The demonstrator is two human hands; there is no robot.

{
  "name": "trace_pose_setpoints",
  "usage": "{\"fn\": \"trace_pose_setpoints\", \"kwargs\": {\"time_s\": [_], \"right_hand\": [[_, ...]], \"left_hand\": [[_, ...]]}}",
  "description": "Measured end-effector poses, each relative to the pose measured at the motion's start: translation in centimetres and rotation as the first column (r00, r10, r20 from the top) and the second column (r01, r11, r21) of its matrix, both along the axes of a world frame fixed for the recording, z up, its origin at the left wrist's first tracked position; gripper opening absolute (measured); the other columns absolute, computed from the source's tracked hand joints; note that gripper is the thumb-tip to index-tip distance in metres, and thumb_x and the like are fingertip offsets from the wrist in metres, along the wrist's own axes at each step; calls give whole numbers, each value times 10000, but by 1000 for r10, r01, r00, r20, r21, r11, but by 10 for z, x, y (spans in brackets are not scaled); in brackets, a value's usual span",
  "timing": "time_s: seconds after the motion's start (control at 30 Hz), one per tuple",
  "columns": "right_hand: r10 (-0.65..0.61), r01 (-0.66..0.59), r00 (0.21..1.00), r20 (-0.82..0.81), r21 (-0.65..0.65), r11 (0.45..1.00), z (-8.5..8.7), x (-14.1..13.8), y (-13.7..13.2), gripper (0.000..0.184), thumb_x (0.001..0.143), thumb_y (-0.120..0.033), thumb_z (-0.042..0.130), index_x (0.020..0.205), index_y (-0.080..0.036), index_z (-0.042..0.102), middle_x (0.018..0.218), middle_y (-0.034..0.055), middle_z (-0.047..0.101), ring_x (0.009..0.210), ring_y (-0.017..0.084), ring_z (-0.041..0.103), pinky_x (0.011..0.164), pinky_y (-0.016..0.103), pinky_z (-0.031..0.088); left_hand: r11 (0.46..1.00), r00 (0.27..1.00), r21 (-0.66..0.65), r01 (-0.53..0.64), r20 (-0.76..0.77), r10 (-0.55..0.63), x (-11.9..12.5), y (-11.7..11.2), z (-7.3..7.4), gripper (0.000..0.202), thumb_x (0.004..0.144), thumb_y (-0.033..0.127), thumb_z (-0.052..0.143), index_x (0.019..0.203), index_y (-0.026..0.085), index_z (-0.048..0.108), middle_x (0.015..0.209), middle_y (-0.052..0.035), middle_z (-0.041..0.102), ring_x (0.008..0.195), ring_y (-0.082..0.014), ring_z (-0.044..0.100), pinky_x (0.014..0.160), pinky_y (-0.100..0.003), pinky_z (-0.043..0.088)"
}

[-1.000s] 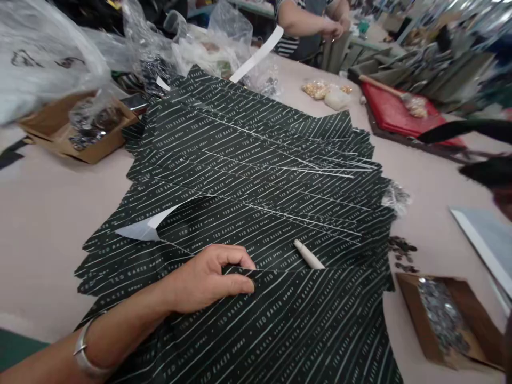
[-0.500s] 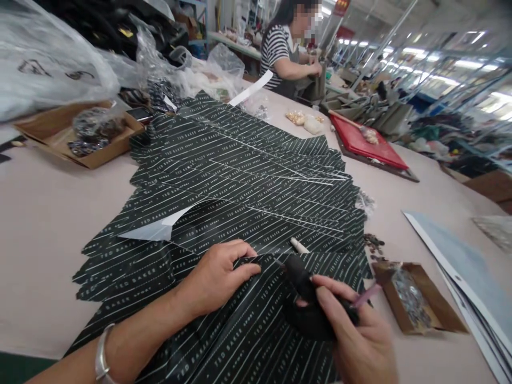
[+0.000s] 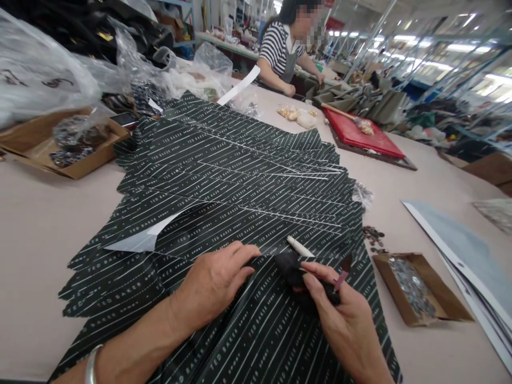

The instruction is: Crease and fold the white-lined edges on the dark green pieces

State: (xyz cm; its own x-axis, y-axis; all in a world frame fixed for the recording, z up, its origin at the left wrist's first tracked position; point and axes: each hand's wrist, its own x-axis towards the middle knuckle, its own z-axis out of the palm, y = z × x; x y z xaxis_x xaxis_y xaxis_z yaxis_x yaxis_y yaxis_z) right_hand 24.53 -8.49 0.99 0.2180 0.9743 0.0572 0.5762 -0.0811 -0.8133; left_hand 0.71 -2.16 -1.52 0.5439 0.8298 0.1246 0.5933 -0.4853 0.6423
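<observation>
Dark green sheets [image 3: 248, 176] printed with white stripes and lettering lie layered over the table. My left hand [image 3: 218, 282] is closed, thumb and fingers pinching the edge of the nearest sheet. To its right, my right hand [image 3: 340, 314] grips a blurred black tool [image 3: 288, 268] against that edge; its kind is unclear. A slim pinkish piece [image 3: 341, 280] sticks out between the right-hand fingers. Just beyond the tool rests a white stick [image 3: 300, 246]. A folded-back flap [image 3: 136, 238] shows a pale underside left of my hands.
Cardboard trays with small bagged parts stand at left [image 3: 76, 168] and right [image 3: 448, 314]. A red board [image 3: 364, 130] lies at the far right of the table [image 3: 32, 224]. Plastic bags [image 3: 40, 64] crowd the back left. A person in a striped shirt [image 3: 274, 50] works across the table.
My right hand has moved left and slightly up with the black tool, closer to my left hand. My left hand keeps its pinch. The co-worker's arms have spread apart.
</observation>
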Motion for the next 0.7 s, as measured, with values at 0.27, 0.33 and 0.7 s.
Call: {"fn": "trace_pose_setpoints", "kwargs": {"time_s": [0.27,0.33,0.7], "right_hand": [[-62,36,981,-184,-145,989,-16,9,-1,284,766,-508,737,807,-230,777,753,21,742,655,175,681,609,230,550],[-99,62,971,-220,-167,984,-17,8,-1,313,744,-512,755,851,-219,780,738,30,742,643,180,678,600,239,548],[-135,77,925,-356,-173,982,-18,-7,1,292,687,-463,815,846,-219,798,777,53,739,656,208,663,604,292,550]], "left_hand": [[993,996,80,88,-11,-87,-3,4,7,159,996,151,445,1019,220,587,1082,-28,593,983,-194,572,840,-335,483],[1000,991,-4,30,134,-29,-4,6,10,145,996,151,444,1009,216,573,1069,-10,603,989,-159,581,870,-300,480],[945,980,293,-143,176,93,-1,0,19,110,966,180,558,1034,209,639,1061,-38,641,1000,-180,591,902,-314,475]]}}
